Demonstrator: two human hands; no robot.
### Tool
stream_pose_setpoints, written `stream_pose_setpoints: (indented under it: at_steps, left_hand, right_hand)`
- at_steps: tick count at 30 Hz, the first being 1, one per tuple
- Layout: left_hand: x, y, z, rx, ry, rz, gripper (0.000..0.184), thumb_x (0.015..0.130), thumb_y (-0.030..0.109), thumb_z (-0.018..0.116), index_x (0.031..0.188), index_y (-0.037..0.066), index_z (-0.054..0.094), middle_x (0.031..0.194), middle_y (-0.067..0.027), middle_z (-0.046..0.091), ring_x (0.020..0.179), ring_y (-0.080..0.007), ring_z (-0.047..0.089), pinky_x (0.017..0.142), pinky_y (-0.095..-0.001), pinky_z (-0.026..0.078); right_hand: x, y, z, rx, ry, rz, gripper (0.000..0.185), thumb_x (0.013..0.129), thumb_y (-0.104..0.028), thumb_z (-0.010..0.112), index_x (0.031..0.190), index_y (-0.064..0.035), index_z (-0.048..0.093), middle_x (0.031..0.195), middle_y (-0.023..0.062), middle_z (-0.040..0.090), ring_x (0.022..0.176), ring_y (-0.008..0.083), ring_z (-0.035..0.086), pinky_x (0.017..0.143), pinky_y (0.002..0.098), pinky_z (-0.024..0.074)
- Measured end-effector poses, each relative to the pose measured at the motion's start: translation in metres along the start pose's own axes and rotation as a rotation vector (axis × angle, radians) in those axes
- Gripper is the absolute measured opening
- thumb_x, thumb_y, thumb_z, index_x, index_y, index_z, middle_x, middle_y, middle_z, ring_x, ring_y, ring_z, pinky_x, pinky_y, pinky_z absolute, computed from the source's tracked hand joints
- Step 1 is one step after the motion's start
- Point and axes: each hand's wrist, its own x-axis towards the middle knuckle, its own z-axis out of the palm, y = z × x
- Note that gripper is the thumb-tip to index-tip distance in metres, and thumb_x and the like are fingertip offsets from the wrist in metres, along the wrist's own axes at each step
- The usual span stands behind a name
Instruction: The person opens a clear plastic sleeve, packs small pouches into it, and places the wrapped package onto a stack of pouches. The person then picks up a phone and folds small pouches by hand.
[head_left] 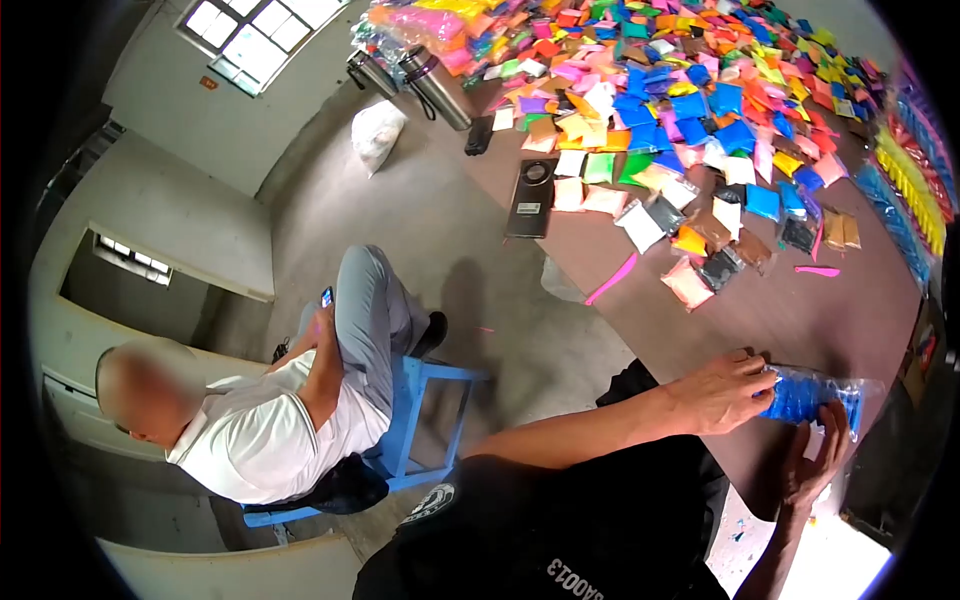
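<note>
A clear plastic bag of blue pieces [795,395] lies on the brown table near its front edge, close to my body. At the bag's left end is my left hand [725,392], its fingers curled and closed on the plastic. My right hand [818,455] holds the bag's near right side, with the fingertips on the blue contents. A small whitish patch shows by the right palm; I cannot make out what it is.
Small colourful packets [640,110] are heaped across the far table [640,340]. Nearby are a dark phone-like device [530,198], pink plastic tools [612,279], a steel flask [437,88] and strips of packets [905,185]. A seated person [290,410] with a phone occupies a blue stool [430,372] to the left.
</note>
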Motion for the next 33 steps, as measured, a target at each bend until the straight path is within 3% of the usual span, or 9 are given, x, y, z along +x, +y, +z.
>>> stream_pose_setpoints:
  at_steps: [4,8,9,11,13,15,21,26,33]
  left_hand:
    - [-0.003,0.002,0.008,-0.037,0.016,-0.018,0.026,0.088,0.03,0.071,0.099,0.006,0.071,0.106,-0.006,0.059,0.107,-0.0266,0.057,0.093,-0.0421,0.05]
    - [-0.005,0.001,0.006,-0.068,0.053,-0.022,0.027,0.089,0.031,0.073,0.101,0.007,0.07,0.107,-0.0062,0.06,0.104,-0.0254,0.058,0.09,-0.0417,0.052]
    - [-0.004,0.0,0.005,-0.083,0.021,-0.026,0.029,0.09,0.031,0.075,0.104,0.006,0.07,0.108,-0.0064,0.059,0.103,-0.0242,0.059,0.089,-0.0408,0.053]
    - [-0.004,-0.001,-0.007,-0.201,0.0,-0.066,0.025,0.088,0.028,0.076,0.1,0.007,0.07,0.108,-0.0061,0.06,0.101,-0.0266,0.059,0.087,-0.0435,0.053]
    - [-0.007,-0.005,-0.001,-0.174,0.073,-0.036,0.025,0.084,0.025,0.081,0.101,0.01,0.071,0.107,-0.0045,0.062,0.097,-0.0267,0.062,0.082,-0.0414,0.054]
    - [0.001,0.003,-0.015,-0.081,0.041,-0.048,0.03,0.082,0.026,0.084,0.104,0.01,0.072,0.109,-0.0046,0.064,0.098,-0.0257,0.064,0.081,-0.0385,0.054]
    - [0.01,0.001,-0.015,-0.017,0.011,0.011,0.035,0.081,0.026,0.086,0.107,0.007,0.072,0.11,-0.0047,0.063,0.092,-0.0259,0.065,0.078,-0.0393,0.055]
    - [0.006,-0.001,-0.01,-0.034,0.042,-0.03,0.033,0.078,0.021,0.088,0.103,0.006,0.072,0.113,-0.0082,0.064,0.093,-0.0306,0.066,0.076,-0.0418,0.056]
    - [0.001,-0.008,-0.003,-0.004,0.039,0.016,0.035,0.081,0.019,0.087,0.106,0.001,0.071,0.125,-0.0166,0.067,0.11,-0.0389,0.065,0.087,-0.0466,0.057]
  right_hand:
    - [0.017,0.032,-0.002,-0.106,0.179,-0.09,0.045,0.093,0.002,0.069,0.137,-0.0071,0.065,0.149,0.0209,0.054,0.134,0.0428,0.057,0.11,0.0531,0.0482]
    - [0.051,0.03,-0.023,-0.461,0.104,-0.22,0.055,0.091,0.003,0.071,0.144,-0.0095,0.062,0.154,0.0182,0.051,0.136,0.043,0.055,0.111,0.053,0.0482]
    - [0.05,0.029,-0.014,0.222,0.136,0.178,0.053,0.088,0.001,0.073,0.14,-0.0097,0.066,0.152,0.0169,0.054,0.136,0.0423,0.055,0.111,0.0531,0.0473]
    - [0.035,0.059,-0.004,0.445,0.069,0.342,0.049,0.087,0.002,0.074,0.135,-0.0091,0.069,0.152,0.0159,0.055,0.136,0.0405,0.057,0.113,0.0522,0.0464]
    - [0.047,0.052,-0.026,-0.145,-0.051,-0.015,0.037,0.082,0.0,0.079,0.118,-0.0093,0.077,0.137,0.0136,0.067,0.131,0.0373,0.061,0.112,0.0519,0.047]
    - [0.051,0.051,-0.017,-0.162,0.139,-0.139,0.023,0.079,-0.003,0.083,0.1,-0.0119,0.079,0.11,0.0077,0.076,0.12,0.0331,0.068,0.101,0.0476,0.0516]
    - [0.049,0.054,-0.024,-0.135,0.218,-0.217,0.029,0.077,-0.004,0.085,0.102,-0.0121,0.074,0.098,0.0054,0.071,0.094,0.0262,0.069,0.088,0.0437,0.0516]
    - [0.037,0.07,-0.019,-0.107,0.214,-0.238,0.034,0.074,-0.004,0.087,0.104,-0.0126,0.073,0.102,0.0077,0.07,0.097,0.0293,0.069,0.087,0.0451,0.0515]
    - [0.025,0.076,-0.044,-0.089,-0.009,-0.212,0.054,0.077,-0.05,0.085,0.119,-0.0164,0.077,0.121,0.0103,0.067,0.115,0.0314,0.063,0.103,0.0529,0.0443]
